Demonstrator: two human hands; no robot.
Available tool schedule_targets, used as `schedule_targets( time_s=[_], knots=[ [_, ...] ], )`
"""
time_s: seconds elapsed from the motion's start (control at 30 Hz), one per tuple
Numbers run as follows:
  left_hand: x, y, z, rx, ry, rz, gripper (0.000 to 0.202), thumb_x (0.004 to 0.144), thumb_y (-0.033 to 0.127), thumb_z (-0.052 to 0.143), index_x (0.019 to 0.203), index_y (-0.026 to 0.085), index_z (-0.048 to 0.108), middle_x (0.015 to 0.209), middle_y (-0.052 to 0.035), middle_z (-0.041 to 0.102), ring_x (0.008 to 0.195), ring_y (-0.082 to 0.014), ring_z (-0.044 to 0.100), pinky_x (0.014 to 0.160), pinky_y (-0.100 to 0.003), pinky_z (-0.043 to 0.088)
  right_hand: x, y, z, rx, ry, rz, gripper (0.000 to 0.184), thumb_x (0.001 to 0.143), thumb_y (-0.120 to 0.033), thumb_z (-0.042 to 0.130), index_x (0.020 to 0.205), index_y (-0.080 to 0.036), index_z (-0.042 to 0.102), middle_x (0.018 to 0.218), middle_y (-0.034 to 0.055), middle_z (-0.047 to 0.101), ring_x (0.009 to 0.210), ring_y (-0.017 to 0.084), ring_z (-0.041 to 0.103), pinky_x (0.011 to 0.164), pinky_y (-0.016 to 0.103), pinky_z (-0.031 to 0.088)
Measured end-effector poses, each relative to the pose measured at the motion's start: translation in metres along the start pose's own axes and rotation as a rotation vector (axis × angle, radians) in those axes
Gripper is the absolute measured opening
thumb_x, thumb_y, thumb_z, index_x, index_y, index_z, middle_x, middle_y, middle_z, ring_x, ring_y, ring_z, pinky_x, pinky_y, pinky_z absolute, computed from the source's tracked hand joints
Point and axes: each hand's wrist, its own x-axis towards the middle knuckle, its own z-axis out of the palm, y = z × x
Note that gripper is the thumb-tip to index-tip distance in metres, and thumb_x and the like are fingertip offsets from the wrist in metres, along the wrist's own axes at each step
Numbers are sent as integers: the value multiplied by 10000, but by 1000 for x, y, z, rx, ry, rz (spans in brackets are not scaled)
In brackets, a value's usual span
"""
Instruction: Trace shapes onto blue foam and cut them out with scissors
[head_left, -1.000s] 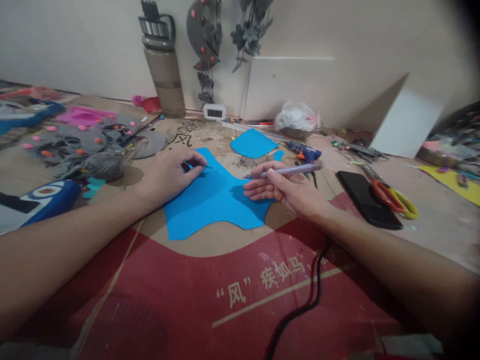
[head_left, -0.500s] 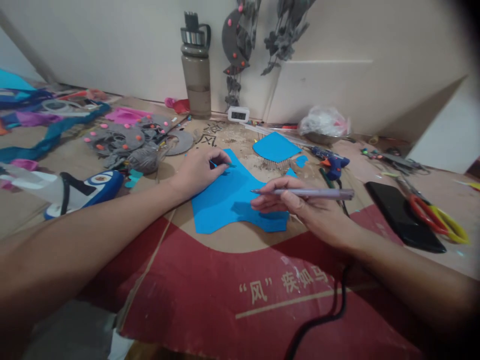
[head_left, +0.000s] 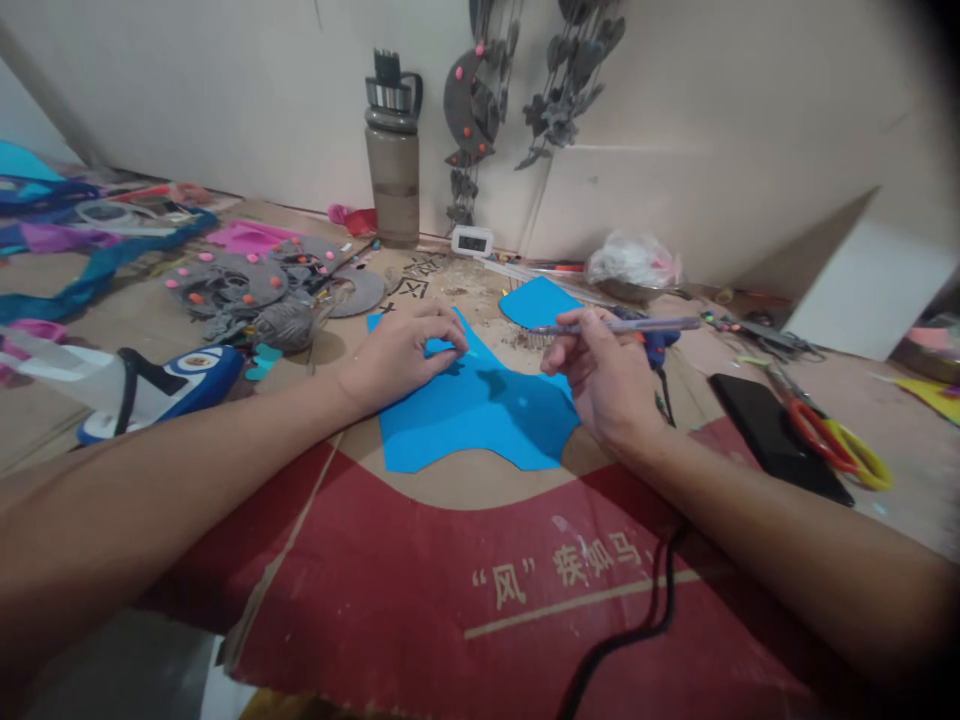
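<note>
A blue felt sheet (head_left: 480, 415) with curved cut edges lies on the red and brown cardboard (head_left: 465, 580). My left hand (head_left: 401, 352) rests on its upper left part, fingers curled and pinching a small blue piece against the sheet. My right hand (head_left: 604, 375) is raised above the sheet's right side and grips a lilac pen (head_left: 622, 325), which lies almost level with its tip pointing left. A second, smaller blue felt piece (head_left: 536, 300) sits just behind, on a wire brush.
Grey felt ornaments (head_left: 255, 290) with pink dots lie left. A bottle (head_left: 393, 160) and small clock (head_left: 472, 240) stand by the wall. A blue glue gun (head_left: 654, 345), black phone (head_left: 772, 435) and red-yellow scissors (head_left: 836, 440) lie right. A black cord (head_left: 637, 620) crosses the cardboard.
My right hand has lifted off the sheet and moved up and back with the pen. The left hand stays pinching on the sheet. The view has shifted slightly.
</note>
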Motion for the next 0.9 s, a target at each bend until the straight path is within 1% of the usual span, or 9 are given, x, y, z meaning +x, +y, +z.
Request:
schedule_targets(
  time_s=[0.07,0.17,0.3,0.4,0.5,0.6,0.7,0.8,0.9],
  knots=[
    [-1,3,0,3,-22,41,94,862,183,651,817,201,732,971,-48,726,945,-179,671,890,-324,538,2,15,-4,47,66,39,256,917,-498,619,874,-246,613,590,-33,563,547,134,544,550,271,458],
    [-2,5,-1,16,-102,69,94,886,214,652,858,217,742,935,-43,723,908,-177,674,851,-312,545,3,25,-8,80,123,70,251,890,-496,644,882,-247,616,586,-45,538,531,130,522,519,263,427],
    [-2,6,-2,51,-152,137,128,919,248,630,887,214,749,944,-58,733,932,-190,675,839,-310,543,3,23,-10,101,90,83,245,900,-491,649,878,-249,619,579,-49,527,522,119,513,499,250,412],
    [-3,7,-1,83,-204,160,169,947,267,595,908,219,752,982,-65,735,953,-192,676,856,-311,538,2,23,-10,75,64,87,256,925,-502,628,892,-249,607,592,-49,531,518,115,508,499,252,414],
    [-4,9,0,95,-249,211,196,966,266,572,913,223,756,984,-71,740,946,-196,678,859,-320,532,3,24,-10,50,55,95,261,931,-508,620,900,-249,594,602,-48,532,521,118,504,503,260,417],
    [-4,10,2,80,-270,252,204,975,256,569,914,215,759,979,-80,747,930,-199,681,841,-322,531,3,24,-9,59,48,104,258,924,-501,632,890,-248,597,593,-48,529,518,119,498,502,260,410],
    [-3,10,2,56,-289,264,202,979,273,579,933,214,766,988,-82,751,930,-197,687,840,-316,530,3,23,-8,90,48,104,248,912,-482,651,871,-241,608,585,-44,532,510,116,487,494,260,392],
    [-1,10,0,4,-333,264,197,978,299,590,966,233,776,1005,-78,759,942,-194,693,867,-315,529,2,22,-7,71,48,99,288,913,-528,637,859,-247,605,581,-42,528,501,123,482,489,274,386],
    [1,10,-3,-36,-410,280,179,967,301,613,995,239,778,1026,-76,768,972,-199,693,893,-319,527,2,21,-6,35,49,98,351,909,-604,609,850,-259,593,580,-37,522,500,138,494,483,290,389]
  ],
)
